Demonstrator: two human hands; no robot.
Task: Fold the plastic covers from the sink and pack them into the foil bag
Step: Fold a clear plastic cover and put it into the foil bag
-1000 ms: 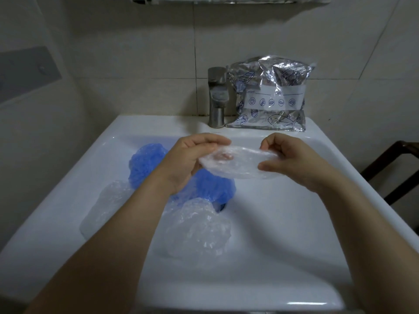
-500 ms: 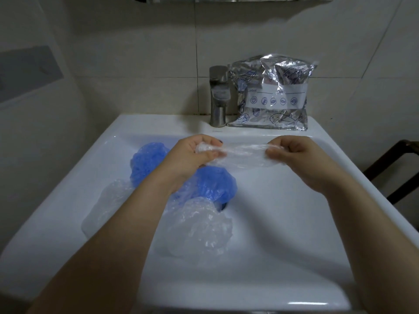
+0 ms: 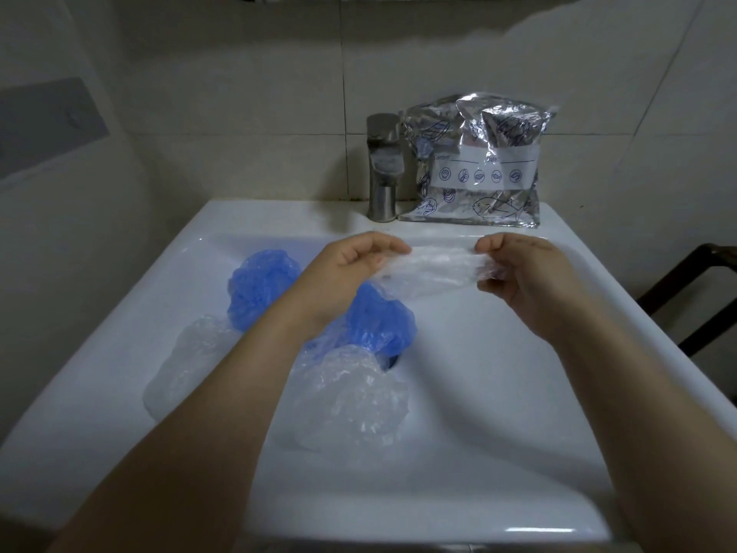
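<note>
First clear plastic cover point(image 3: 428, 273) in folding, nothing packed yet.
Left hand point(image 3: 351, 269) and right hand point(image 3: 522, 273) fingers pinch its ends above the white sink point(image 3: 498, 393); four crumpled covers wait inside, crinkled silver foil bag point(image 3: 476, 169) behind.

Both hands held a clear plastic cover point(image 3: 428, 271) stretched between them above the far part of the white sink point(image 3: 498, 393). The left hand point(image 3: 351, 269) pinched its left end, and the right hand point(image 3: 518, 273) pinched its right end. In the basin below lay two blue covers point(image 3: 261, 285) and point(image 3: 383, 321), with two crumpled clear covers nearer, point(image 3: 351, 401) and point(image 3: 187, 365). On the far ledge a steel faucet point(image 3: 385, 165) stood, and the foil bag point(image 3: 478, 165) leaned upright just to its right.
</note>
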